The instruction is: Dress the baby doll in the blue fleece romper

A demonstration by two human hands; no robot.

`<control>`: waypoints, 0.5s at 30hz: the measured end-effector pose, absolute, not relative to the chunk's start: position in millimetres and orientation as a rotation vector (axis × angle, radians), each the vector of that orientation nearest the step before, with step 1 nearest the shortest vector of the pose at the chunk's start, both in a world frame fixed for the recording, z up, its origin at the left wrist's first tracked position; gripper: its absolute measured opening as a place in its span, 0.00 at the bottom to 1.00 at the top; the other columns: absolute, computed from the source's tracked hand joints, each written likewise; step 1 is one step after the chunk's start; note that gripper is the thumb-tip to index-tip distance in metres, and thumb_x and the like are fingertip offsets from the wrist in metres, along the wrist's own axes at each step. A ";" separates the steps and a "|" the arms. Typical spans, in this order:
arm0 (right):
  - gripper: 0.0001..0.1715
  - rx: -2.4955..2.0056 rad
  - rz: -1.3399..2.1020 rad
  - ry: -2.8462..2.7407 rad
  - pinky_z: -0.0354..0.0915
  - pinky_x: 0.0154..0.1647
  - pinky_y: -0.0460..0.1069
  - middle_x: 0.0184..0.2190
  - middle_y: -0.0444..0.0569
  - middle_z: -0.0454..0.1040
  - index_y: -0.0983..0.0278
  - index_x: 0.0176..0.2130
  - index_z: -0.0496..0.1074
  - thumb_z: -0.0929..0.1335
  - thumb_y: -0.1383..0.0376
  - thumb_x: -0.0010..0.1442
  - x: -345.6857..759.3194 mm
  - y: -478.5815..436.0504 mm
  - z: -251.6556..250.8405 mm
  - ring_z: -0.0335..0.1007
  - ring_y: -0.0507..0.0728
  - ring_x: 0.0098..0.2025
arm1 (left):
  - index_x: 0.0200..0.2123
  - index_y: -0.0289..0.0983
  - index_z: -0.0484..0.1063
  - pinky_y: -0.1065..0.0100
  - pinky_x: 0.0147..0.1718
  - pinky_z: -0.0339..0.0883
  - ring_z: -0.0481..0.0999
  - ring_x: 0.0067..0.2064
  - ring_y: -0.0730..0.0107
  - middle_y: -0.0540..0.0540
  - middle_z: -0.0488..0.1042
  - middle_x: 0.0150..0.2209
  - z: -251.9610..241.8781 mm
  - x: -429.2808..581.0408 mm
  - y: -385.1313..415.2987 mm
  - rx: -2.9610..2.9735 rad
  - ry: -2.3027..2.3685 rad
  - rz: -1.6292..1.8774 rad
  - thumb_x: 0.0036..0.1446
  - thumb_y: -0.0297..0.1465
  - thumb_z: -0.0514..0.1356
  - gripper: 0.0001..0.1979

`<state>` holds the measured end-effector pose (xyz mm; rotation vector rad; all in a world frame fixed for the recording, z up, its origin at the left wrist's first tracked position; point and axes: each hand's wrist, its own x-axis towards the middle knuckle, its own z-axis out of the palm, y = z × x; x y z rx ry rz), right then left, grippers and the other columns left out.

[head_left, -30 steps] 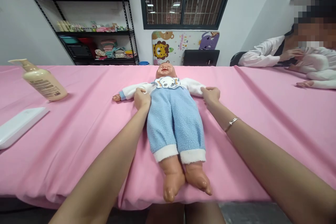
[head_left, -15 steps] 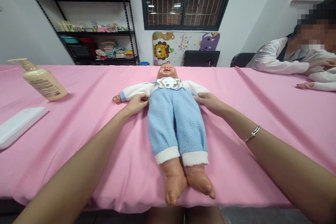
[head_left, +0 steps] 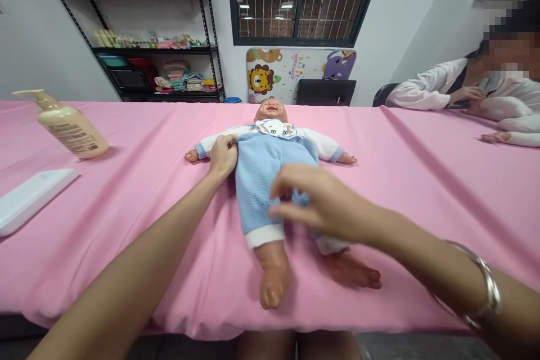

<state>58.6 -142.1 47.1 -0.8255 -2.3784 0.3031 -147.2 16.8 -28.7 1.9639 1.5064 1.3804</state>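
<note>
A baby doll [head_left: 272, 111] lies on its back on the pink cloth, head at the far side and feet towards me. It wears a white top with an animal-face collar and fleecy light-blue trousers [head_left: 257, 185] with white cuffs. At the left side of the waist, my left hand [head_left: 224, 156] is closed on the trousers' edge. My right hand [head_left: 323, 202], a little blurred, hovers over the doll's legs with thumb and fingers apart and nothing between them. It hides part of the right-hand trouser leg.
A pump bottle [head_left: 73, 132] and a flat white object [head_left: 36, 199] stand and lie at the left on the pink-covered table [head_left: 422, 208]. Across the right corner sits a person [head_left: 434, 87] with another doll's arm nearby. Black shelves [head_left: 147, 50] rise behind.
My right hand has left the right side of the waist and moved towards me over the legs. My left hand has shifted up slightly at the waist. The doll's right-hand leg has swung outward.
</note>
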 end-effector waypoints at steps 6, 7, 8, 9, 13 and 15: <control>0.11 -0.751 -0.301 -2.767 0.53 0.24 0.50 0.27 0.51 0.68 0.67 0.30 0.69 0.69 0.63 0.62 29.0 -175.2 25.2 0.62 0.57 0.29 | 0.36 0.34 0.72 0.65 0.46 0.67 0.75 0.43 0.62 0.42 0.78 0.41 -42.6 -146.9 18.8 1.799 1.388 1.362 0.52 0.25 0.53 0.10; 0.11 -0.724 -0.339 -2.771 0.52 0.23 0.50 0.27 0.51 0.67 0.67 0.30 0.69 0.68 0.63 0.63 25.7 -175.8 21.6 0.61 0.57 0.28 | 0.38 0.34 0.72 0.65 0.48 0.66 0.75 0.45 0.63 0.41 0.77 0.43 -43.4 -148.4 18.9 1.773 1.386 1.385 0.53 0.25 0.52 0.11; 0.11 -0.686 -0.354 -2.766 0.51 0.23 0.50 0.26 0.50 0.67 0.67 0.30 0.69 0.68 0.63 0.63 22.2 -176.6 19.1 0.61 0.57 0.28 | 0.38 0.34 0.73 0.65 0.50 0.65 0.75 0.46 0.63 0.41 0.77 0.44 -43.4 -149.7 19.1 1.767 1.397 1.393 0.53 0.24 0.52 0.12; 0.11 -0.643 -0.352 -2.754 0.51 0.23 0.50 0.26 0.50 0.66 0.67 0.31 0.69 0.67 0.63 0.64 18.5 -177.9 17.5 0.60 0.56 0.28 | 0.38 0.34 0.73 0.65 0.52 0.64 0.75 0.48 0.63 0.41 0.77 0.45 -42.8 -150.7 19.3 1.778 1.413 1.391 0.54 0.24 0.51 0.13; 0.13 -0.621 -0.260 -2.731 0.50 0.22 0.51 0.26 0.49 0.67 0.67 0.32 0.69 0.63 0.64 0.67 7.8 -182.5 22.3 0.60 0.56 0.27 | 0.35 0.36 0.73 0.64 0.52 0.62 0.73 0.47 0.60 0.43 0.78 0.43 -37.5 -150.7 17.5 1.844 1.487 1.346 0.60 0.30 0.49 0.13; 0.11 -0.708 -0.139 -2.754 0.52 0.24 0.50 0.29 0.50 0.69 0.67 0.33 0.70 0.64 0.65 0.67 9.2 -181.0 31.5 0.63 0.56 0.29 | 0.33 0.36 0.72 0.65 0.48 0.64 0.73 0.44 0.59 0.44 0.77 0.39 -35.6 -149.9 15.4 1.841 1.459 1.353 0.62 0.36 0.50 0.14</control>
